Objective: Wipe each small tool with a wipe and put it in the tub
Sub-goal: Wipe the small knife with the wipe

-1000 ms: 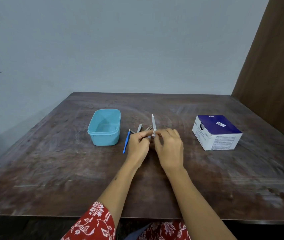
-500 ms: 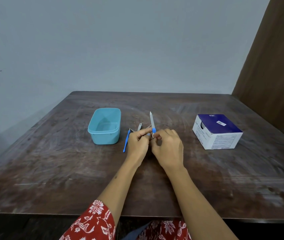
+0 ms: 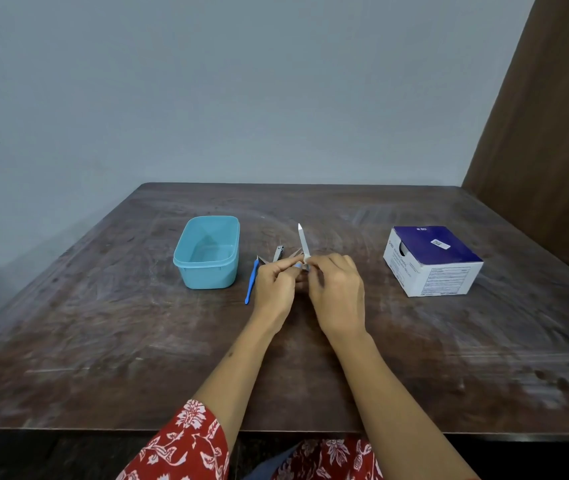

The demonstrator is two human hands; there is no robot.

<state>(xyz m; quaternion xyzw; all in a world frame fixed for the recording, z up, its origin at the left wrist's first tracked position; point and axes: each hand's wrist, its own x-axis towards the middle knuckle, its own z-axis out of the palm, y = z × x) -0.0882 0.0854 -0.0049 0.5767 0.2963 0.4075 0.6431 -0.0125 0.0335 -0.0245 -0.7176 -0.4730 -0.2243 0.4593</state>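
Together, left hand (image 3: 276,284) and right hand (image 3: 336,289) pinch white tool (image 3: 303,241), fingers curled.

Between your hands and the open light-blue plastic tub (image 3: 207,252) lay a thin blue-handled tool (image 3: 251,283) and a small metal nail clipper (image 3: 278,253), just beside your left hand (image 3: 275,287); a path to the tub had to pass over them. To your right, the worn dark wooden table (image 3: 373,344) lay bare as far as the blue-and-white cardboard box (image 3: 431,260), well apart from your right hand (image 3: 337,292).
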